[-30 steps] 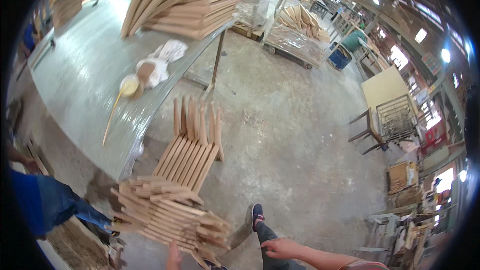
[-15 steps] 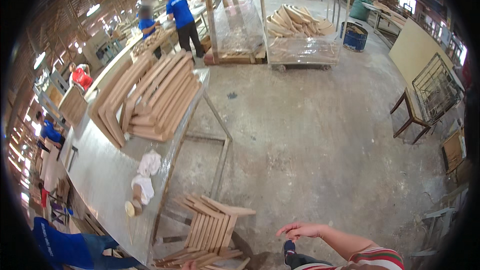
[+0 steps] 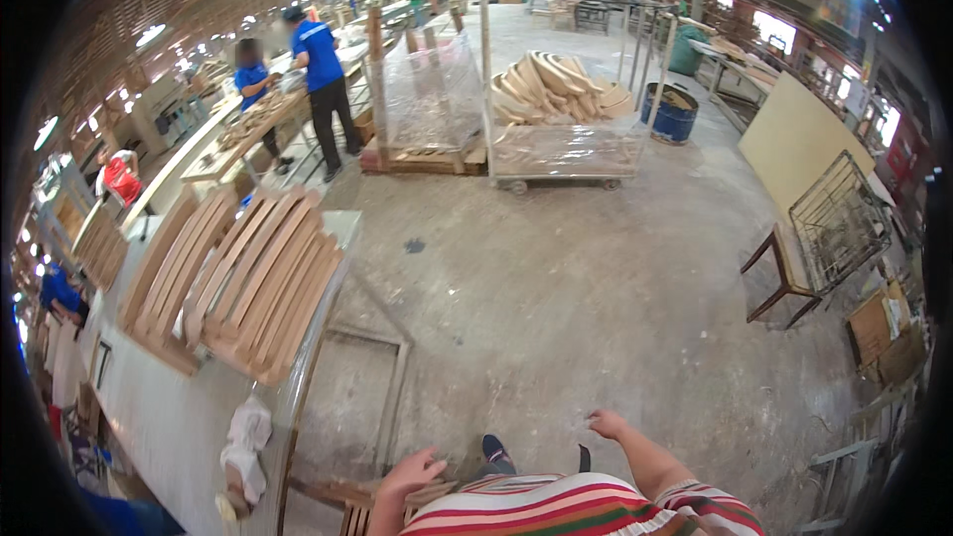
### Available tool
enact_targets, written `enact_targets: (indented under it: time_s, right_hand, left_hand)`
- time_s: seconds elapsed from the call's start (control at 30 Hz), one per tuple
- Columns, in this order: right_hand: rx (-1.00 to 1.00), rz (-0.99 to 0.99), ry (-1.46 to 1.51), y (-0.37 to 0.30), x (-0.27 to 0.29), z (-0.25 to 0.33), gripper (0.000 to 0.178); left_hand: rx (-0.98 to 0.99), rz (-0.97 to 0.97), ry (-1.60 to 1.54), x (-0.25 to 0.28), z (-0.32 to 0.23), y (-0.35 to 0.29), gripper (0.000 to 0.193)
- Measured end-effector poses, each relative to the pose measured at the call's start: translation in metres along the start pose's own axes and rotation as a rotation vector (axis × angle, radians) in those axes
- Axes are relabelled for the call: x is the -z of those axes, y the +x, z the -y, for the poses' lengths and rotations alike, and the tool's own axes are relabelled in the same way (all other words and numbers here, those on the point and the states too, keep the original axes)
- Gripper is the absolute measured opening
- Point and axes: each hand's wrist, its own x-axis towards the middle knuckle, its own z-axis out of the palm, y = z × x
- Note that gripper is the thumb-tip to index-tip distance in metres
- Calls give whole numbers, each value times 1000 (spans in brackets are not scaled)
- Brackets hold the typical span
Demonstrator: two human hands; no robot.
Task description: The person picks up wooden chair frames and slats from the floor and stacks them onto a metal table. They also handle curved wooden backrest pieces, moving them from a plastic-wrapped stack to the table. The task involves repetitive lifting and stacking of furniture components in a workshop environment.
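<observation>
My left hand (image 3: pixel 412 472) hangs low at the front, its fingers loosely stretched out with nothing in them. It is above a slatted wooden piece (image 3: pixel 359 516), mostly hidden by my arm and the frame's edge. Over the bare floor, my right hand (image 3: pixel 607 425) hangs free, holding nothing, its fingers loosely bent and apart. To the left stands a grey table (image 3: pixel 149 422) bearing stacks of curved wooden parts (image 3: pixel 263 283). Near its close edge lie a white cloth (image 3: pixel 246 442) and a wooden-handled tool (image 3: pixel 232 506), partly under the cloth.
A wheeled cart (image 3: pixel 566 161) with curved wooden parts stands ahead, beside a film-wrapped pallet (image 3: pixel 432 104) and a blue drum (image 3: pixel 672 117). At right are a small wooden stool (image 3: pixel 779 283), a wire rack (image 3: pixel 842 218) and a large board (image 3: pixel 804 134). Two people in blue shirts (image 3: pixel 318 45) work far left.
My view has lifted and shifted, so the table appears further left and the cart lower. My left hand has risen into fuller view; the slatted piece has dropped mostly out of sight.
</observation>
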Motion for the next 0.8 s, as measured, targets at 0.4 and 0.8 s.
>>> enact_targets:
  time_s: [0.4,0.8]
  right_hand:
    - [-1071,-340,681,-10,57,-94,14]
    - [-279,-14,159,520,310,45,40]
  left_hand:
    - [-768,128,554,153,-251,332,32]
    - [-397,-270,126,304,-263,533,18]
